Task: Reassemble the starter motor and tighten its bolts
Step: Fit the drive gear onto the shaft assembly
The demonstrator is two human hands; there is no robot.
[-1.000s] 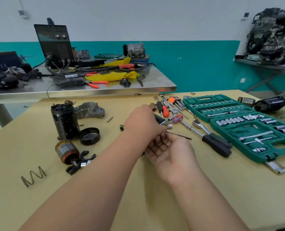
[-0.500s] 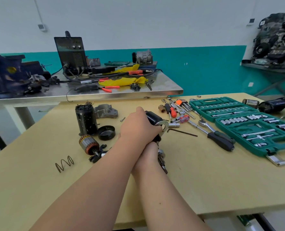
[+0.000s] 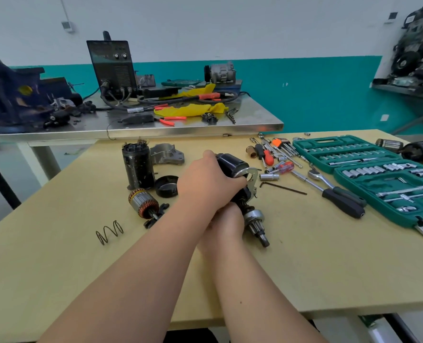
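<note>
1. Two loose pieces lie farthest left on the pale wooden bench (image 3: pixel 304 268): a bare wire coil spring (image 3: pixel 109 231) and the copper-wound armature (image 3: pixel 143 203). My left forearm passes close above them, so a careless sweep could send the spring rolling off the edge.
2. Next comes the tall black cylindrical motor case (image 3: pixel 138 167), standing upright, with a round black end cap (image 3: pixel 166 186) just beside it and a grey cast-metal nose housing (image 3: pixel 167 154) behind. The upright case could topple if I nudge it.
3. In the middle, my left hand (image 3: pixel 205 184) is clamped over the black solenoid with its silver bracket plate (image 3: pixel 232 164). The piece is tilted, and its steel pinion gear (image 3: pixel 256 220) points down toward me.
4. My right hand (image 3: pixel 224 224) is pressed up under the left. Its fingers are hidden, so I cannot tell what they grip. With my hands stacked like this, a slip could drop the pinion end onto the bench or catch skin on the plate's edge.
5. To the right lie a thin black hex key (image 3: pixel 282 187), a black-handled ratchet (image 3: pixel 339 198) and the open green socket case (image 3: pixel 378 174). Swinging the assembly that way could scatter the loose sockets.
</note>
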